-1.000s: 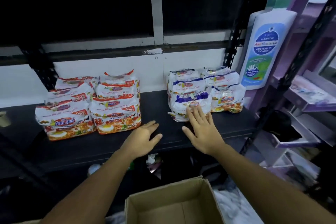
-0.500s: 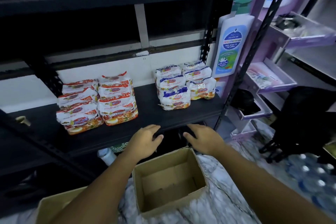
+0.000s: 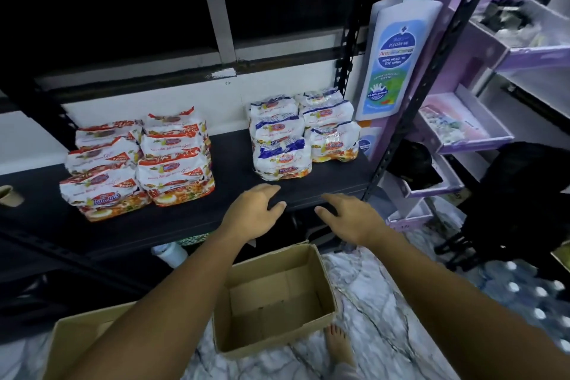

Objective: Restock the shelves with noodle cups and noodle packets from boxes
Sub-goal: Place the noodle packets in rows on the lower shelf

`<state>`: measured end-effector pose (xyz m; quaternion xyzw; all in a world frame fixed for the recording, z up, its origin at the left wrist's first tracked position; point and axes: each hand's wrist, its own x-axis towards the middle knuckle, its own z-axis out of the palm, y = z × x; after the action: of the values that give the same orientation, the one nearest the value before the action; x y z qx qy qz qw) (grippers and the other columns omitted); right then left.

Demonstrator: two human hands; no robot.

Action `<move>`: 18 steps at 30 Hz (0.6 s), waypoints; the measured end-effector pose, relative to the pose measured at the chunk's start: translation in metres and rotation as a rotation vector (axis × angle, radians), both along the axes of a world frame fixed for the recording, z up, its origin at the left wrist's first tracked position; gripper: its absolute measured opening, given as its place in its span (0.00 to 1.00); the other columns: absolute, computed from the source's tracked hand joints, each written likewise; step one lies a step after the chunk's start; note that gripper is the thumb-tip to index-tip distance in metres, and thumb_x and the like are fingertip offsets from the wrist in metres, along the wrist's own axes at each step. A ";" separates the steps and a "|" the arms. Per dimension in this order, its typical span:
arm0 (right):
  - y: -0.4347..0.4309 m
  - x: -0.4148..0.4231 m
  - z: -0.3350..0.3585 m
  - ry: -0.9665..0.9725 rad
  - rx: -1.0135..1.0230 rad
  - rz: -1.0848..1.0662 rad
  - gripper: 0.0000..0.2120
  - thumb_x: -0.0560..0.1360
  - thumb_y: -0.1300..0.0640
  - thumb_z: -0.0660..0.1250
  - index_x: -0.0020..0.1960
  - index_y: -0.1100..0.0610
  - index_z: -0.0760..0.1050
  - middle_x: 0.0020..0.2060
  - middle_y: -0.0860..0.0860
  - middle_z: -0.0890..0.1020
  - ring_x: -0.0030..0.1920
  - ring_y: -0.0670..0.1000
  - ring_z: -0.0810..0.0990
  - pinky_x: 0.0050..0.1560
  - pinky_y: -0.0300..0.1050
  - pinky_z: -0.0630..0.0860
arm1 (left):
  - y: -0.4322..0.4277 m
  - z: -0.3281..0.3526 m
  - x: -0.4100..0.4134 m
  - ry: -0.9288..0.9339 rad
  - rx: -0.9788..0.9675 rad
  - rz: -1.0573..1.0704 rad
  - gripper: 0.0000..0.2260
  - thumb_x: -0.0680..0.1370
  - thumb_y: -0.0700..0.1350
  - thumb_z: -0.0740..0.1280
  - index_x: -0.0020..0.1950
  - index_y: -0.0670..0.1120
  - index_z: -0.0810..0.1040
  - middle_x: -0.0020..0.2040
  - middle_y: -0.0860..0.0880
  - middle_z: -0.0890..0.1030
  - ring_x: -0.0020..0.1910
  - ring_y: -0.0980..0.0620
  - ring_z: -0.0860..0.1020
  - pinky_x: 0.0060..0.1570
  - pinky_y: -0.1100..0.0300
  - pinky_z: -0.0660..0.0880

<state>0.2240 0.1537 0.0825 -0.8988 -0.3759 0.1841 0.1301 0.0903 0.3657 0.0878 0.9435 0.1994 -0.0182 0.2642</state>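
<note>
Left hand (image 3: 253,213) and right hand (image 3: 351,219) hover loose-fingered at the shelf (image 3: 234,163) edge

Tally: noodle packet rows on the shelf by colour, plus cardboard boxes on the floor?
Red noodle packet rows: 2
Blue-and-white noodle packet rows: 2
Cardboard boxes: 2
Total: 6
</note>
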 end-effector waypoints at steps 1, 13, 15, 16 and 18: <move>0.003 0.016 -0.004 0.007 0.000 0.011 0.31 0.83 0.35 0.53 0.80 0.50 0.63 0.77 0.50 0.69 0.76 0.55 0.67 0.73 0.58 0.67 | 0.000 -0.003 0.013 0.003 0.006 0.009 0.25 0.83 0.56 0.64 0.79 0.49 0.69 0.79 0.51 0.68 0.75 0.50 0.69 0.71 0.52 0.70; 0.058 0.195 -0.035 -0.149 0.020 0.182 0.30 0.81 0.33 0.56 0.78 0.46 0.64 0.77 0.48 0.67 0.76 0.56 0.64 0.75 0.60 0.61 | 0.039 -0.036 0.157 0.121 0.357 0.092 0.37 0.77 0.66 0.66 0.82 0.56 0.59 0.78 0.51 0.62 0.78 0.47 0.57 0.78 0.38 0.51; 0.073 0.211 -0.039 -0.222 0.049 0.168 0.31 0.80 0.33 0.58 0.78 0.45 0.63 0.77 0.48 0.65 0.77 0.56 0.60 0.76 0.63 0.55 | 0.052 -0.046 0.170 0.162 0.397 0.085 0.41 0.74 0.70 0.66 0.82 0.59 0.55 0.78 0.52 0.61 0.78 0.47 0.57 0.77 0.35 0.51; 0.080 0.217 -0.042 -0.262 0.062 0.163 0.31 0.79 0.33 0.59 0.78 0.44 0.62 0.77 0.49 0.64 0.77 0.57 0.58 0.76 0.65 0.53 | 0.058 -0.053 0.174 0.159 0.424 0.079 0.42 0.73 0.73 0.65 0.82 0.60 0.54 0.77 0.53 0.62 0.77 0.48 0.58 0.76 0.34 0.53; 0.092 0.227 -0.049 -0.319 0.076 0.162 0.33 0.78 0.33 0.62 0.79 0.44 0.61 0.77 0.50 0.63 0.78 0.59 0.56 0.74 0.70 0.52 | 0.067 -0.068 0.175 0.121 0.467 0.073 0.44 0.70 0.78 0.60 0.81 0.61 0.54 0.76 0.54 0.65 0.76 0.48 0.61 0.74 0.35 0.58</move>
<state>0.4507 0.2453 0.0339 -0.8779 -0.4695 0.0347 0.0873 0.2656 0.4325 0.0200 0.9683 0.2477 -0.0185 0.0271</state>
